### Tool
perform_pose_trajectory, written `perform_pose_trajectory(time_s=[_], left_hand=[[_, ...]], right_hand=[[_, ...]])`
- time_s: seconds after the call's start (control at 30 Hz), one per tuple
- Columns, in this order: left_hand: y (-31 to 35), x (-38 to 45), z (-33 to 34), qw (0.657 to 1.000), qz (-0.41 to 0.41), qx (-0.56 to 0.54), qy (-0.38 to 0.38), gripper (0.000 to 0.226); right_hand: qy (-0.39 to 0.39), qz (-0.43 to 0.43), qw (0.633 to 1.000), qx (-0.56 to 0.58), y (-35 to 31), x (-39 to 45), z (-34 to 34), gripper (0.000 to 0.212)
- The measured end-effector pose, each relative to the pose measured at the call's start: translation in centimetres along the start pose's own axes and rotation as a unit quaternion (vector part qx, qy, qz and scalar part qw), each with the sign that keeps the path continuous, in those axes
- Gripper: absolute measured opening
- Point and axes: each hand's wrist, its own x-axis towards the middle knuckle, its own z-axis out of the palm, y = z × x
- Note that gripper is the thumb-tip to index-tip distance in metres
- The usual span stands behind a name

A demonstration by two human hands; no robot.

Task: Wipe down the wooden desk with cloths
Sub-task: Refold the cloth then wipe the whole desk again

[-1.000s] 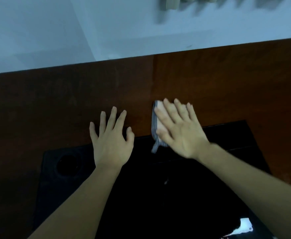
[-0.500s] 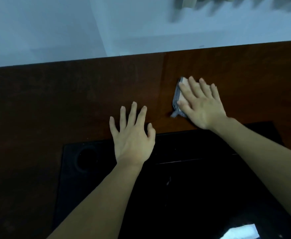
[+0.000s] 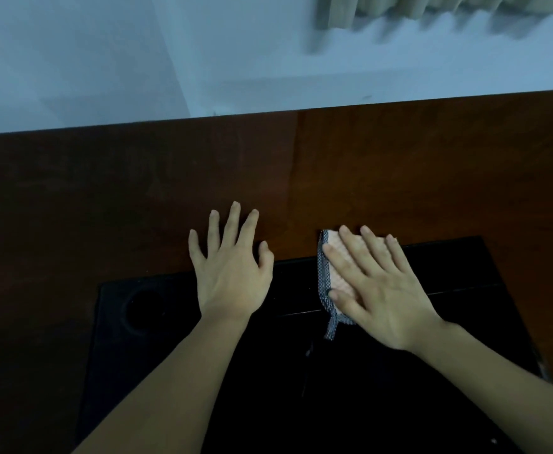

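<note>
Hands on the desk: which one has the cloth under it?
The right hand: its flat fingers press the pink, grey-edged cloth at the black mat's far edge. The left hand lies spread, bare, with nothing beneath it.

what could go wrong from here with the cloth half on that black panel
The right hand presses the cloth flat with straight fingers, no grip, so it may slide out from under the palm. The cloth straddles the edge between the wooden desk and the black panel, and its loose tail hanging near the panel's seam might snag. The left hand rests on that same edge, near the wiping path, so the two may bump.
</note>
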Motion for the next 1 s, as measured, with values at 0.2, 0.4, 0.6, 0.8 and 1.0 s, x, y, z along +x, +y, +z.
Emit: perform_pose_trajectory(time_s=[0.2, 0.4, 0.6, 0.8, 1.0], left_hand=[[-0.1, -0.1, -0.2, 1.0, -0.007, 0.002, -0.01, 0.057], [0.3, -0.1, 0.1, 1.0, -0.015, -0.001, 0.0, 0.056], [0.4, -0.1, -0.1, 1.0, -0.019, -0.001, 0.006, 0.056], [0.5, 0.0, -0.3, 1.0, -0.028, 0.0, -0.008, 0.056], [3.9, 0.0, 0.4, 0.999, -0.035, -0.02, 0.012, 0.061]], right_hand=[[0.023, 0.09, 0.996, -0.005, 3.9, 7.1, -2.2, 0.075], [0.007, 0.12, 0.993, 0.006, 4.2, 9.4, -3.2, 0.066], [-0.012, -0.013, 1.0, -0.002, 1.8, 0.8, -0.9, 0.069], [-0.018, -0.089, 0.996, -0.01, 4.8, 0.2, -0.9, 0.066], [-0.011, 0.03, 0.999, 0.0, 8.0, 8.5, -3.3, 0.071]])
